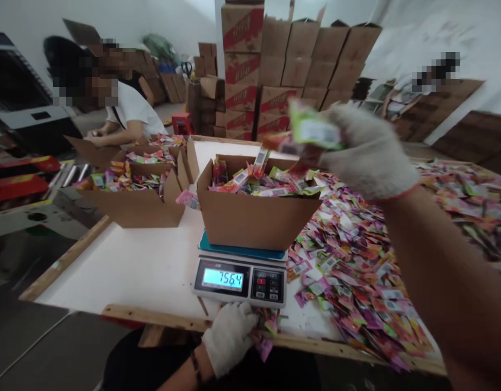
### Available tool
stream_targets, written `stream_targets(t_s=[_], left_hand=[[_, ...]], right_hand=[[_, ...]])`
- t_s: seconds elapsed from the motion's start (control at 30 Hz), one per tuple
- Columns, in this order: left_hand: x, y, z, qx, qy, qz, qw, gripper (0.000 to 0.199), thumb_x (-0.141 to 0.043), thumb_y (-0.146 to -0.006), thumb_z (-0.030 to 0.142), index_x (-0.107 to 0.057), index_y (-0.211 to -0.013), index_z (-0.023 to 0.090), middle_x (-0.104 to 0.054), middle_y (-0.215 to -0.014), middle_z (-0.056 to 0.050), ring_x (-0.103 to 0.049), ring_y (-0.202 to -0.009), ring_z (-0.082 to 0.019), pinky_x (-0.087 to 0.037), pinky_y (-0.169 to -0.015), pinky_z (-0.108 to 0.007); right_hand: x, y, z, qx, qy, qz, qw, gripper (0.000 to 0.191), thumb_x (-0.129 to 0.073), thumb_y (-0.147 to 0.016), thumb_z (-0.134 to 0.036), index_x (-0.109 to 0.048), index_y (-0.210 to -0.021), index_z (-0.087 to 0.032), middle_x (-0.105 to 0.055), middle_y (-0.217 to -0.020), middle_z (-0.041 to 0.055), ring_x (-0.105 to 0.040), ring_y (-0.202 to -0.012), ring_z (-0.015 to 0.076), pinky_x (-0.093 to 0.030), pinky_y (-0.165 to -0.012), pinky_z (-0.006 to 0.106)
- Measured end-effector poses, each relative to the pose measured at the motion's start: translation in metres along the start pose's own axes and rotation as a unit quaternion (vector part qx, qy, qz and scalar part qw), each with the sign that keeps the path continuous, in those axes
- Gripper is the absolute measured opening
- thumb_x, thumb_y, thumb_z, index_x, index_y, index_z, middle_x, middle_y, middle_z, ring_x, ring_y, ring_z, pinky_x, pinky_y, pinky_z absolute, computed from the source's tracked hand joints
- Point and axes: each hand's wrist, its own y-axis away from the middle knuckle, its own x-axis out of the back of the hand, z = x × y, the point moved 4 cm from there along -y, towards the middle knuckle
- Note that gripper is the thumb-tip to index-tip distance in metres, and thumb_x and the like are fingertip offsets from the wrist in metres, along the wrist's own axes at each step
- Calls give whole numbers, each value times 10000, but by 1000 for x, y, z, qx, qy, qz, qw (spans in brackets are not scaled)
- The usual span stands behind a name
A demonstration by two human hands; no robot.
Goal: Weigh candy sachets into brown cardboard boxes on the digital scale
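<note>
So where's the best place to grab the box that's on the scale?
Probably low on both sides of the box: left hand from the left, right hand from the right, once it lets go of its packets. The box looks narrower at the bottom, so low palms may support it better. Its open top is heaped full, so grabbing from above could spill some.

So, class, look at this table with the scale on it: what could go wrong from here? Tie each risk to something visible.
Spilling: packets poke above the rim of the open box on the scale, and the right hand holds another bunch near its top; some might slide off.

Dropping: the loose packets beside the left hand overhang the table edge and could fall.
</note>
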Motion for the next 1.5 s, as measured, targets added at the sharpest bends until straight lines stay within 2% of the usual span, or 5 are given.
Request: stream_targets(t_s=[0.3, 0.6, 0.9, 1.27, 1.5], left_hand=[[-5, 26, -24, 1, 30, 176, 984, 204, -587, -900, 43, -674, -914, 227, -744, -963, -67, -712, -931, -243, -552, -822, -377], [39, 25, 33, -112, 4, 362, 925, 182, -673, -868, 69, -588, -894, 228, -711, -848, -8, -680, -759, -208, -511, -681, -339], [18, 37, 61, -184, 83, 328, 923, 269, -728, -837, 63, -585, -981, 240, -708, -883, 25, -650, -743, -179, -488, -666, -314], [11, 31, 58, -172, 93, 298, 934, 188, -737, -889, 117, -603, -950, 235, -718, -887, 18, -662, -759, -172, -483, -665, -307], [15, 2, 78, -166, 42, 212, 962, 56, -702, -957, 236, -661, -997, 235, -737, -946, -27, -700, -847, -211, -539, -732, -331]], right_hand=[[17, 38, 20, -89, -28, 162, 982, 245, -686, -917, -117, -727, -1158, -113, -778, -1025, 79, -723, -791, 150, -553, -649, 294], [12, 23, 22, -53, -354, 237, 903, 248, -918, -825, -360, -708, -933, -283, -666, -821, -36, -635, -555, 109, -581, -475, 285], [1, 17, -27, -22, -454, 211, 865, 626, -1069, -465, -583, -715, -859, -249, -688, -864, -65, -655, -619, 78, -552, -436, 190], [-23, -14, 0, -52, -171, 119, 977, 284, -670, -815, 47, -752, -962, -182, -748, -897, -19, -680, -824, 123, -613, -843, 302], [27, 16, 27, -24, -285, 275, 918, 379, -749, -899, -613, -641, -859, -252, -635, -704, 10, -650, -625, 167, -606, -636, 359]])
